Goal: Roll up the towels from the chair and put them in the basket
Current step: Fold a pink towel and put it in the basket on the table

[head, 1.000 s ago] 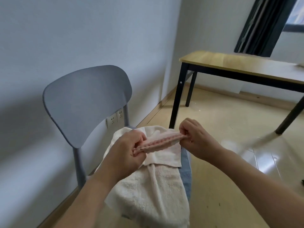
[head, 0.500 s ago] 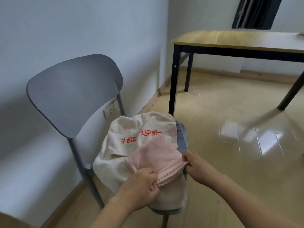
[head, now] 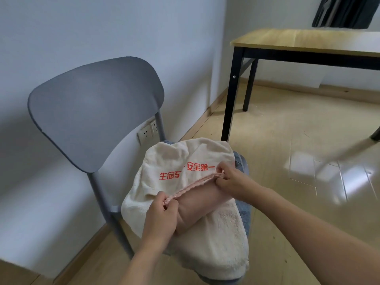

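Note:
A grey chair (head: 96, 112) stands by the wall with towels piled on its seat. On top lies a pink towel (head: 198, 204) with a scalloped edge. My left hand (head: 162, 212) pinches its near-left corner, and my right hand (head: 230, 178) pinches its far-right corner. The edge is stretched tight between them. Under it lies a cream towel (head: 222, 239) printed with red characters. A blue towel (head: 243, 210) shows beneath at the right side of the seat. No basket is in view.
A wooden table (head: 308, 40) with black legs stands at the back right. The wood floor (head: 298, 153) stretches to the right of the chair. A wall socket (head: 147, 132) sits low behind the chair. A dark curtain (head: 345, 11) hangs at the top right.
The pink towel was held up between both hands, then lowered onto the cream towel. Its edge now lies farther from me, stretched across the pile, and my right hand has moved away from me.

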A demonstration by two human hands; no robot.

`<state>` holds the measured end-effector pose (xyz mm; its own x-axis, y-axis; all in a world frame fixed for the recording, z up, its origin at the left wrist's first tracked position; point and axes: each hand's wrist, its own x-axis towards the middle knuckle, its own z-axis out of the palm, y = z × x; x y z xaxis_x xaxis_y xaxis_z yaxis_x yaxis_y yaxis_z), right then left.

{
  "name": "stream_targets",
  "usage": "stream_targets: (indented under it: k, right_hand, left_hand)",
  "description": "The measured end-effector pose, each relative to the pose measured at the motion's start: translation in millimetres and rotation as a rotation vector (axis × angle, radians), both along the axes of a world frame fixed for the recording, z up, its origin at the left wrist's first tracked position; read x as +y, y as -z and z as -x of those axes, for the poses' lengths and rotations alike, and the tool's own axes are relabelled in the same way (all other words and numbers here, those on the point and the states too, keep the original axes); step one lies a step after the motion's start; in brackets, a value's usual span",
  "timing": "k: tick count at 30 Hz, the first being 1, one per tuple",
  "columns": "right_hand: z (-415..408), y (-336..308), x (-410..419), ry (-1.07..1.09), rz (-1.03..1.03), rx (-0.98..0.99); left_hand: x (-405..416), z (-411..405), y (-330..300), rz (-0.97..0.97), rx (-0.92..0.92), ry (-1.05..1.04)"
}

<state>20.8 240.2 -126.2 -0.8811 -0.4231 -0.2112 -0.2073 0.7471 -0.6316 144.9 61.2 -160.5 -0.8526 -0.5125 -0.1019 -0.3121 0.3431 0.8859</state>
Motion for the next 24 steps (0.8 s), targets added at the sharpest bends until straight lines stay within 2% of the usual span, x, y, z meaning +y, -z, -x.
stream_targets:
  k: [4,8,14,17,21,24]
  right_hand:
    - [10,19,-19,0.084,-0.038,0.007]
    - [10,29,-25,0.162,-0.009,-0.013]
    - [14,26,-31,0.243,-0.106,-0.075]
    - [14,21,-32,0.276,-0.098,-0.085]
    - [4,7,-29,0.377,0.192,-0.263]
    - [-7,-6,-21,0.403,0.266,-0.267]
  left_hand:
    - [0,13,5,0.086,-0.084,-0.061]
    - [4,18,9,0.302,-0.158,-0.067]
    - [8,20,11,0.589,-0.219,-0.02]
    - [3,19,10,0.608,-0.263,0.01]
    - [1,16,8,0.548,-0.264,0.049]
    - [0,10,-3,0.445,-0.257,0.09]
